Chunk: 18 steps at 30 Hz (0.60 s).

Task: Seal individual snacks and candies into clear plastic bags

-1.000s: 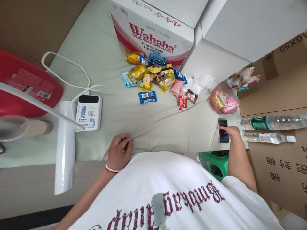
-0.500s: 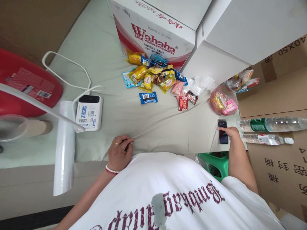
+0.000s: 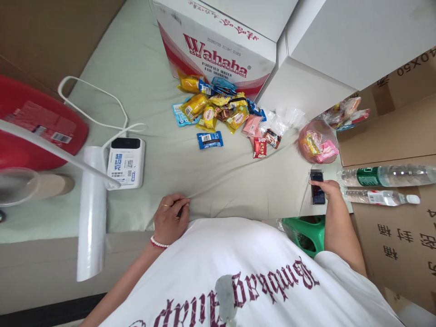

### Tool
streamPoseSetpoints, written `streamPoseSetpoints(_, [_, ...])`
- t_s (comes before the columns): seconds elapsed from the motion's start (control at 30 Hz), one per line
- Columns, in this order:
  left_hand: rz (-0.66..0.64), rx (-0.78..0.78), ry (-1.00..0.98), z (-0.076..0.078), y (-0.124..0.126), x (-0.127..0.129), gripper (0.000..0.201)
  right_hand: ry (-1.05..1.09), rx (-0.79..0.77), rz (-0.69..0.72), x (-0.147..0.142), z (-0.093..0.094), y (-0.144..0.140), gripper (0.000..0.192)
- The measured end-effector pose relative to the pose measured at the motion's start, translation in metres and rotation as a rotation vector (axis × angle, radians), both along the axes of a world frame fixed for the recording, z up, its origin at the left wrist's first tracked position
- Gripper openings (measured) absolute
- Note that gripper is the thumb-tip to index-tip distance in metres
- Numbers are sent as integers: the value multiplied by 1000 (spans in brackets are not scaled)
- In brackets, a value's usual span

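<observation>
My left hand (image 3: 171, 218), with a ring and a beaded bracelet, rests at the table's front edge with its fingers curled and thumb pressed in. Whatever may be inside it is hidden. At the right, my right hand (image 3: 329, 188) grips a dark smartphone (image 3: 318, 193) by its side, thumb lying over the front. Part of the phone is blurred out. Wrapped snacks lie in a heap (image 3: 218, 106) beyond the hands, with a blue packet (image 3: 209, 139) and a red packet (image 3: 260, 147) on its near side.
A Wahaha carton (image 3: 218, 54) stands behind the snacks. Left are a white power bank (image 3: 126, 163) with a cable, a plastic film roll (image 3: 91, 218) and a red container (image 3: 41, 122). Right are a pink bowl (image 3: 303, 147), two bottles (image 3: 391, 176) and a green stool (image 3: 318, 231) below.
The view has shifted very slightly. Both hands, the phone and the snacks stay where they were.
</observation>
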<state>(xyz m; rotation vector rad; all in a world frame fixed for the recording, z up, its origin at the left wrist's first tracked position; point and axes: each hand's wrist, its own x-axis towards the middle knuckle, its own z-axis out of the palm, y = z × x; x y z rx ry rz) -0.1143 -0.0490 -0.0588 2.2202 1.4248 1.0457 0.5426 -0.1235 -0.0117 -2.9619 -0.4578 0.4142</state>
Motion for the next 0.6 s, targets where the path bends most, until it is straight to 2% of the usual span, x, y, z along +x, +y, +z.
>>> streamPoseSetpoints(0.17, [13, -29, -5, 0, 0, 1, 14, -2, 26, 10, -2, 1, 0, 70])
streamPoseSetpoints(0.33, [1, 10, -16, 2, 0, 2, 13, -17, 16, 4, -8, 5, 1, 64])
streamPoseSetpoints(0.6, [-4, 8, -22, 0, 0, 1, 13, -9, 52, -19, -9, 5, 2, 67])
